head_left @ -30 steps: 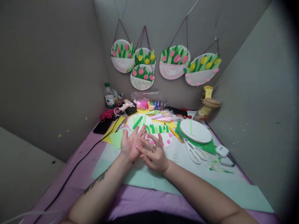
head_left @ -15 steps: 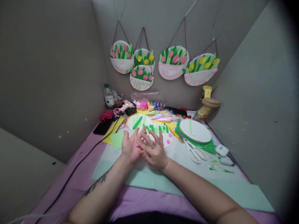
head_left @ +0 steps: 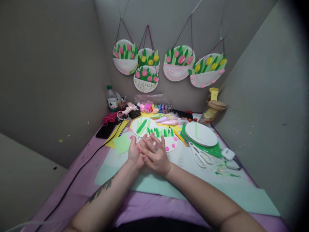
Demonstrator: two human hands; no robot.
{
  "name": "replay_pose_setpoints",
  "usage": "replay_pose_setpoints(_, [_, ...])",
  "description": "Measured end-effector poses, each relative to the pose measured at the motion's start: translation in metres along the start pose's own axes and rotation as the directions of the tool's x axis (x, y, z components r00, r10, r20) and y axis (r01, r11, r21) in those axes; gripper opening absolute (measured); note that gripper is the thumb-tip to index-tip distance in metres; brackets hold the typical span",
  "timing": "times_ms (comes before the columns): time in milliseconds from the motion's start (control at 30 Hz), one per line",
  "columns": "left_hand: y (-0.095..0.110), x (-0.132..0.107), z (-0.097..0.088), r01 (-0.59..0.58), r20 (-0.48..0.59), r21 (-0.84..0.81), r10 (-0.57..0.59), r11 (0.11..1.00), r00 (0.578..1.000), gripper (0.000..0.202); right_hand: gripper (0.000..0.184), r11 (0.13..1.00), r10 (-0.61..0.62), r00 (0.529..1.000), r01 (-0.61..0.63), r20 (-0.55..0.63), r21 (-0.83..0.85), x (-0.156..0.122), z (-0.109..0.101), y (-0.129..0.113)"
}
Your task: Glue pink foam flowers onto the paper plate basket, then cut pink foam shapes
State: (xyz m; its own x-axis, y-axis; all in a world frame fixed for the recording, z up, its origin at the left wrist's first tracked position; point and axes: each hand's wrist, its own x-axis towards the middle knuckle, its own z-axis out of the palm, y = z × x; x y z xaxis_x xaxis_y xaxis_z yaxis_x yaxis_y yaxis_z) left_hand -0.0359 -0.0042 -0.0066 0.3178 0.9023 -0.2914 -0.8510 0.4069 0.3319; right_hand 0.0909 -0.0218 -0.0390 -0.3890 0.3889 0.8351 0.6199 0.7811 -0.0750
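Observation:
My left hand (head_left: 135, 154) is turned palm up above the table, its fingers stretched out. Across that palm lies my right hand (head_left: 157, 158), palm down with fingers extended. A small pink ball (head_left: 140, 151), which looks like modelling clay, shows at the edge of the right fingers, between the two hands. Just beyond them is a cut paper plate (head_left: 172, 145) with pink flower shapes on its rim and green paper leaves (head_left: 161, 132) along its top. Behind it, another white plate (head_left: 135, 126) bears long green strips.
White-handled scissors (head_left: 200, 156) and a yellow craft knife (head_left: 181, 139) lie to the right, near stacked paper plates (head_left: 201, 134). Coloured clay packs (head_left: 148, 107), a glue gun (head_left: 129, 108) and a bottle (head_left: 112, 101) stand at the back. A black cable (head_left: 79, 174) crosses the left side.
My right hand has closed in over the left palm, so its fingers now cover most of the pink ball. The view has tilted slightly.

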Motion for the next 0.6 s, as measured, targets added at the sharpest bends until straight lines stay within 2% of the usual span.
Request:
replay_pose_setpoints(167, [0.0001, -0.0012, 0.0036, -0.053, -0.007, -0.012, 0.053, 0.999, 0.999, 0.068, 0.026, 0.999, -0.028, 0.999, 0.029, -0.017, 0.042, -0.0004, 0.0021, -0.0016])
replay_pose_setpoints(267, [-0.0053, -0.0008, 0.0044, 0.003, -0.055, -0.004, -0.003, 1.0, 0.999, 0.068, 0.02, 0.995, 0.075, 0.996, -0.071, -0.057, 0.069, 0.0021, 0.0067, -0.0009])
replay_pose_setpoints(367, [-0.0076, -0.0007, 0.0047, 0.042, -0.018, -0.033, -0.043, 0.999, 0.999, 0.068, 0.015, 0.984, 0.168, 0.982, -0.162, -0.082, 0.073, 0.002, 0.0085, 0.0024])
replay_pose_setpoints(500, [-0.0047, -0.0015, 0.0046, 0.004, 0.034, -0.033, -0.003, 0.999, 0.999, 0.066, 0.015, 0.98, 0.175, 0.984, -0.17, -0.045, 0.101, -0.0023, 0.0043, 0.0008])
replay_pose_setpoints(600, [-0.0055, -0.0014, 0.0039, -0.012, -0.013, 0.007, 0.012, 1.0, 1.0, 0.065, 0.014, 0.975, 0.177, 0.984, -0.171, -0.031, 0.141, -0.0009, 0.004, -0.0032])
